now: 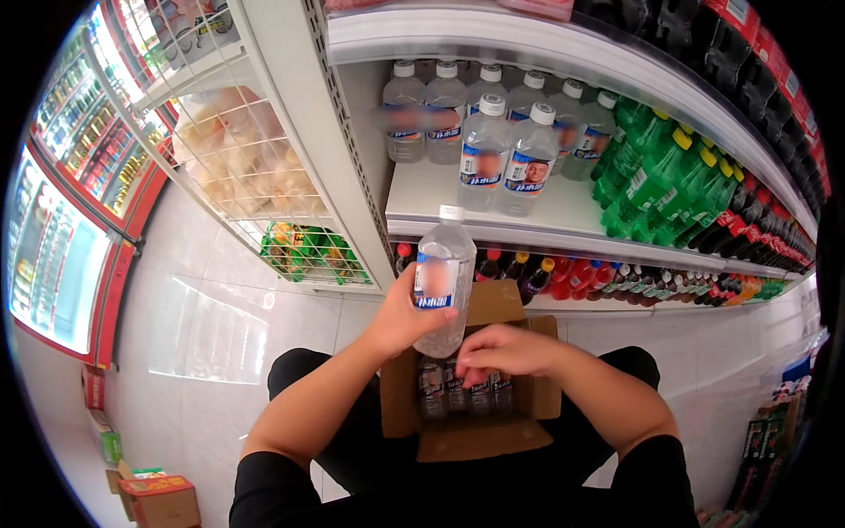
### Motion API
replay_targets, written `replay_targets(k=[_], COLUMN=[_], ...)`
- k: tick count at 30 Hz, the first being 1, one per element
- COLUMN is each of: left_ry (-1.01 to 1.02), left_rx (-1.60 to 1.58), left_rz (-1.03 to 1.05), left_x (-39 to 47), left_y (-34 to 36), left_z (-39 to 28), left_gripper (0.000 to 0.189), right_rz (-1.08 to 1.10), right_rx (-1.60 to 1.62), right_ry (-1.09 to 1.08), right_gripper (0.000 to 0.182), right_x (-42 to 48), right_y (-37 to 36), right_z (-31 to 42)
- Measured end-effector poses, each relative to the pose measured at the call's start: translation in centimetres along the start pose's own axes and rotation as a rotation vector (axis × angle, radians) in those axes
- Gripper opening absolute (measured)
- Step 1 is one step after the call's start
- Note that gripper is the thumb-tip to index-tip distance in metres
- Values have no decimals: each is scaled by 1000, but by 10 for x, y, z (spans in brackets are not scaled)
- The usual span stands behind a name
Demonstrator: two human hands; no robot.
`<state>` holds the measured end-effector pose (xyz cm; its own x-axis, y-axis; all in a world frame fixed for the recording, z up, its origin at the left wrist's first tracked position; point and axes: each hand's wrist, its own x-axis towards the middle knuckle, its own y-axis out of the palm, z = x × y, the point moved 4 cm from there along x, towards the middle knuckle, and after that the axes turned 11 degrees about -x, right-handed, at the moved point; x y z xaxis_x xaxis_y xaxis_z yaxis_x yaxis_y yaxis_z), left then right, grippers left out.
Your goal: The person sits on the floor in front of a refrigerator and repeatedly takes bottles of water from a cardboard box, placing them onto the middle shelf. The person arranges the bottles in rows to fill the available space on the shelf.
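My left hand (403, 319) grips a clear plastic drink bottle (443, 277) with a white cap and a blue label that bears a portrait. The bottle leans slightly, in front of the shelf edge. Just below and right of its base, my right hand (505, 353) has its fingers loosely bent, with nothing seen in them. Beneath both hands, an open cardboard box (485, 443) between my knees holds several similar bottles (432, 389), partly covered by the right hand. On the white shelf (429, 188), several matching bottles (485, 155) stand upright in rows.
Green soda bottles (650, 181) and cola bottles (746, 224) fill the shelf's right side. A lower shelf holds dark and red drinks (581, 274). At left stands a white wire rack (264, 152) with bagged goods; beyond it are drink coolers (66, 251). Another carton (162, 501) sits on the floor.
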<state>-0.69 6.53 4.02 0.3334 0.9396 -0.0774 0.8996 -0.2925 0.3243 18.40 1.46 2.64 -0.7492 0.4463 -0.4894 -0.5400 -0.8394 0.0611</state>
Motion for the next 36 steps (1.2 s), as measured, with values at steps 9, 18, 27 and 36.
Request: replay_targets(k=[9,18,27,36], left_ry=[-241,-237,-420,-317], left_rx=[131,380,1141,1463], left_rz=[94,318,764,729], left_x=[-21,-17,2,10], left_y=[32,37,11,8], left_z=[35,109,128,112], left_gripper=[74,86,63,52], right_rz=[-598,-602,-536,-206], right_rx=[98,-212,-774,-990], right_ry=[-380,-155,79,316], right_gripper=[45,45,30,45], right_x=[-53,-8,40,93], right_y=[-49,-44,-21,-25], right_z=[18,-36,-108,-226])
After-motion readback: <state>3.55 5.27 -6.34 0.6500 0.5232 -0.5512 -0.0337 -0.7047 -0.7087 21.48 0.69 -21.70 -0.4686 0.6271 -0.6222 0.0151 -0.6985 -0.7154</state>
